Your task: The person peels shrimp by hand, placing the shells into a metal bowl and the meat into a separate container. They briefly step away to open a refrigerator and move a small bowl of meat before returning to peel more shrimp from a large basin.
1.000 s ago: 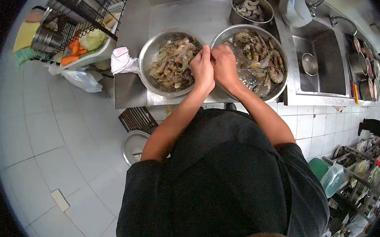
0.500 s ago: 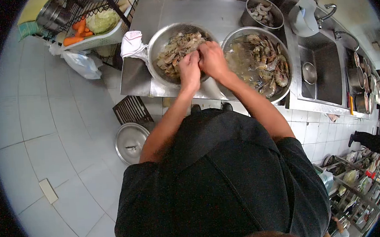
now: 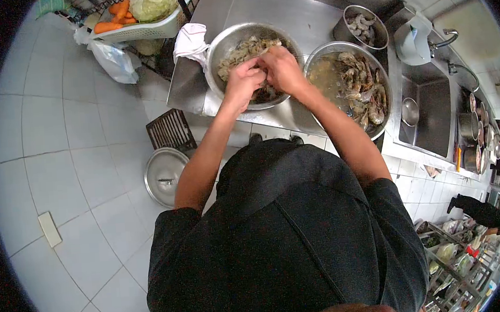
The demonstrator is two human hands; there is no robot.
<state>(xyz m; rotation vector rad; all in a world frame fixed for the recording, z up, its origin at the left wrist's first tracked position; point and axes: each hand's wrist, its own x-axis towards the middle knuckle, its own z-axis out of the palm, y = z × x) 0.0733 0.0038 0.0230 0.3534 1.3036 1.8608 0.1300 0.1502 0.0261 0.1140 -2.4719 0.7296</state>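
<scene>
Over the left steel bowl [image 3: 217, 84], my left hand [image 3: 246, 82] and my right hand [image 3: 282, 69] meet with fingers pinched together. Between the fingertips is a small shrimp, mostly hidden by the fingers. Pale brown shrimp shells and heads [image 3: 249, 49] lie in that bowl beneath both hands. Just right of my right hand stands a second large bowl [image 3: 311, 65] with cloudy water and a heap of whole unpeeled shrimp [image 3: 366, 81]. Behind it, a smaller steel pot [image 3: 343, 33] contains peeled grey shrimp [image 3: 361, 27].
A white cloth [image 3: 191, 41] hangs by the left bowl at the counter's edge. On the right are a sink [image 3: 429, 106] with a strainer [image 3: 410, 112], a pale jug [image 3: 413, 40] and taps [image 3: 446, 39]. A vegetable basket [image 3: 163, 29] stands left; a lid [image 3: 166, 178] rests below.
The view has shifted slightly, so the counter and bowls appear a little further right. My hands stay together over the left bowl, their fingers slightly repositioned.
</scene>
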